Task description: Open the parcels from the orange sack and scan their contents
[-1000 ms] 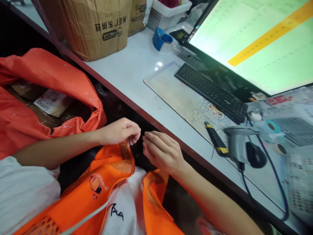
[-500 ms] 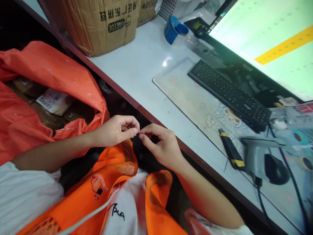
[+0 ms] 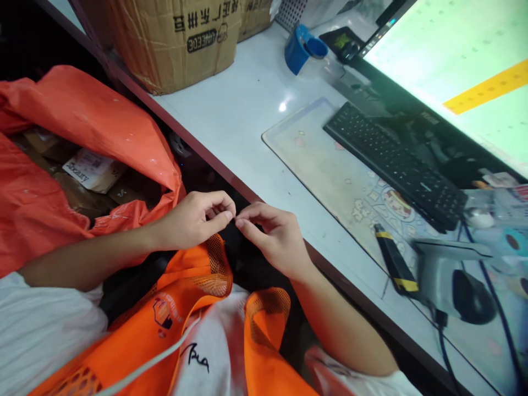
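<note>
My left hand (image 3: 200, 220) is curled, thumb against the index finger, above my lap. My right hand (image 3: 276, 234) is pinched too, its fingertips meeting or nearly meeting those of the left. Anything between the fingertips is too small to make out. Both hands hover just off the desk's dark red front edge, over the orange vest (image 3: 198, 278) that I wear. Left of my left hand lies an open orange-red sack (image 3: 115, 121) holding several packages, among them a white-labelled parcel (image 3: 93, 169).
On the white desk (image 3: 214, 121) stand a cardboard box (image 3: 177, 66) and a blue tape dispenser (image 3: 299, 52). A keyboard (image 3: 396, 165) lies on a desk mat (image 3: 307, 148) before a monitor (image 3: 462, 60). A utility knife (image 3: 396, 258), a barcode scanner (image 3: 437, 275) and a mouse (image 3: 474, 297) sit at right.
The desk and its things have shifted slightly right in view as the camera turned. My right-hand fingers have drawn a little closer together; my left hand is almost still.
</note>
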The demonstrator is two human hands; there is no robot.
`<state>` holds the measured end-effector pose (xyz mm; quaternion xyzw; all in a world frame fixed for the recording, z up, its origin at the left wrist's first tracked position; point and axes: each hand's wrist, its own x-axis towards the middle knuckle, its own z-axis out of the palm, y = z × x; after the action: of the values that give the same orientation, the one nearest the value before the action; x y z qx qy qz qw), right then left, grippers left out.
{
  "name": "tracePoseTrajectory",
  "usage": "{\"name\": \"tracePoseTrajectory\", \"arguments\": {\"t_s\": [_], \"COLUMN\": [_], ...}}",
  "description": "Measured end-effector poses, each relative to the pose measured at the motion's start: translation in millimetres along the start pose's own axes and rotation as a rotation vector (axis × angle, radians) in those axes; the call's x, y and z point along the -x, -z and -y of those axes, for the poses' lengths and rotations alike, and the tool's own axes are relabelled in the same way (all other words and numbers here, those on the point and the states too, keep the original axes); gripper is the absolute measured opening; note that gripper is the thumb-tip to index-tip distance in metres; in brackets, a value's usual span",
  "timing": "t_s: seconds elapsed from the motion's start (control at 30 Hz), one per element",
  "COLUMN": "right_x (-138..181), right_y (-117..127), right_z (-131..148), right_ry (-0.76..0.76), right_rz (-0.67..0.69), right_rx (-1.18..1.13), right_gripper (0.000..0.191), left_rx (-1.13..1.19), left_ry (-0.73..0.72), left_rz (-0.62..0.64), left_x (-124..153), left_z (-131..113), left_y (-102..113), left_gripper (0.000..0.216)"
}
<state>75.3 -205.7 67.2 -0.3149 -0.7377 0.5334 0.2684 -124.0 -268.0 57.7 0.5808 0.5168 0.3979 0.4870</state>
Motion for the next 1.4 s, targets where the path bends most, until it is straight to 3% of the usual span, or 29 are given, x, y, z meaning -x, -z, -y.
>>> {"name": "tracePoseTrajectory", "arguments": {"t_s": [0.1,0.17,0.27,0.4,0.47,0.73,0.87,1.07,1.4], "right_x": [3,7,15,31,41,75,86,93,93], "right_y": [4,4,6,10,13,26,31,40,52], "right_z": [-8,-11,-8,3,9,48,63,62,50], "right_ry": [0.138,0.237,0.465,0.866,0.969,0.989,0.981,0.967,1.001], "right_rz": [-0.005,-0.002,-0.039,-0.063,-0.047,0.207,0.255,0.237,-0.002], "right_rx": [-0.213,-0.261,-0.069,0.311,0.439,0.711,0.773,0.807,0.819], "right_gripper": [0.014,0.016,0.003,0.026,0.031,0.022,0.021,0.025,0.022], "left_rx": [0.093,0.209,0.388,0.483,0.486,0.394,0.272,0.185,0.244], "left_ry": [0.003,0.027,0.093,0.139,0.169,0.211,0.187,0.149,0.104], "left_rz": [-0.004,0.071,0.223,0.347,0.399,0.575,0.656,0.636,0.512], "left_x": [2,5,10,17,21,34,33,28,9], "left_z": [-8,-15,-27,-36,-38,-59,-74,-90,-99], "left_y": [3,4,2,-4,-7,-17,-19,-25,-39], "left_gripper": [0.012,0.013,0.017,0.019,0.021,0.018,0.015,0.014,0.021]}}
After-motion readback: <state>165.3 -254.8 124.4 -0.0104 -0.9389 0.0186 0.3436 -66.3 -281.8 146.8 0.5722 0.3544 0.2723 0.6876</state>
